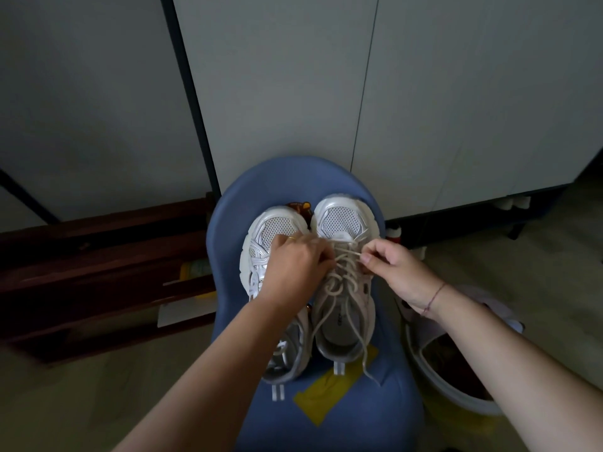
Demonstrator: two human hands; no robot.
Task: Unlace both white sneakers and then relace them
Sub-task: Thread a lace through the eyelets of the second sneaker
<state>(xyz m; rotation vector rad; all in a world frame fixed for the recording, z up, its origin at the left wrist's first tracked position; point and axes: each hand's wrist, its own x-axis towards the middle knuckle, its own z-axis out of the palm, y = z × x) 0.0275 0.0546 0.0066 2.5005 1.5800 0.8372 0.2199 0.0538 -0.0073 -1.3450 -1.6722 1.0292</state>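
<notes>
Currently the lace (339, 282) sits half-slack in the right sneaker (342, 223), which stands beside the left sneaker (277, 228) mid-seat on the blue chair (359, 419). The right hand (388, 265) pinches one strand at the toe-end crossings, and the left hand (293, 265) curls its fingers into the same crossings, apparently gripping another (tips hidden). Risk: uneven pull may cinch a crossing or drag the shoe toward the chair's front edge, where the trailing ends could snag.
</notes>
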